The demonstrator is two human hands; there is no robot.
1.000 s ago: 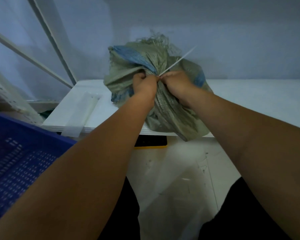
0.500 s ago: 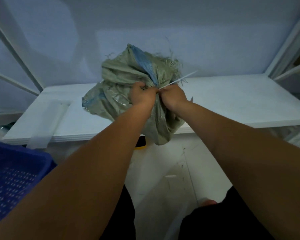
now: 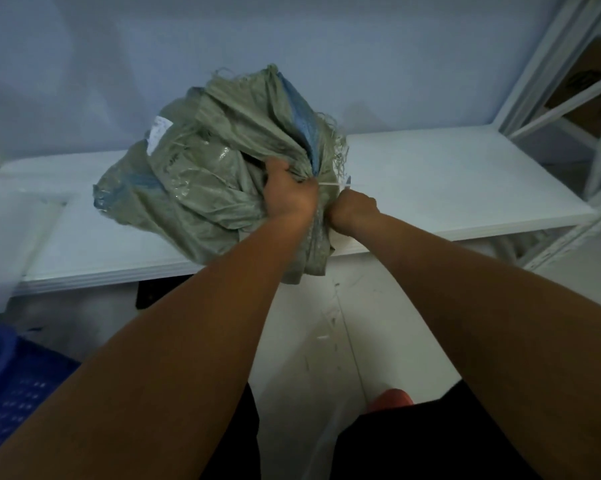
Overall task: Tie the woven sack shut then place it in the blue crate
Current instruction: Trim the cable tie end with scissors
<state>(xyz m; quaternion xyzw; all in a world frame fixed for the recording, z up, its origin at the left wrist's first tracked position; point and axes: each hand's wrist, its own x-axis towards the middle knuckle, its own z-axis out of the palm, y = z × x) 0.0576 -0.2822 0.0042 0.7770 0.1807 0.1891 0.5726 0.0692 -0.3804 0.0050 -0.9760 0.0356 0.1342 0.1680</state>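
Observation:
A grey-green woven sack (image 3: 202, 181) with a blue stripe and a frayed mouth lies on the white shelf (image 3: 448, 178), part of it hanging over the front edge. My left hand (image 3: 288, 195) grips the bunched neck of the sack. My right hand (image 3: 352, 211) is closed just right of the neck, on the end of a thin white tie (image 3: 337, 184) wrapped around it. The blue crate (image 3: 18, 382) sits on the floor at the lower left, only its corner in view.
A white metal rack frame (image 3: 569, 98) stands at the right with a brown box behind it. A clear plastic strip (image 3: 25, 230) lies on the shelf's left end. A dark object sits under the shelf. My legs and the pale floor fill the bottom.
The view has swung right, so the crate has slid toward the left edge. The tie's free end, which stuck up to the right, now lies short and level by my right hand.

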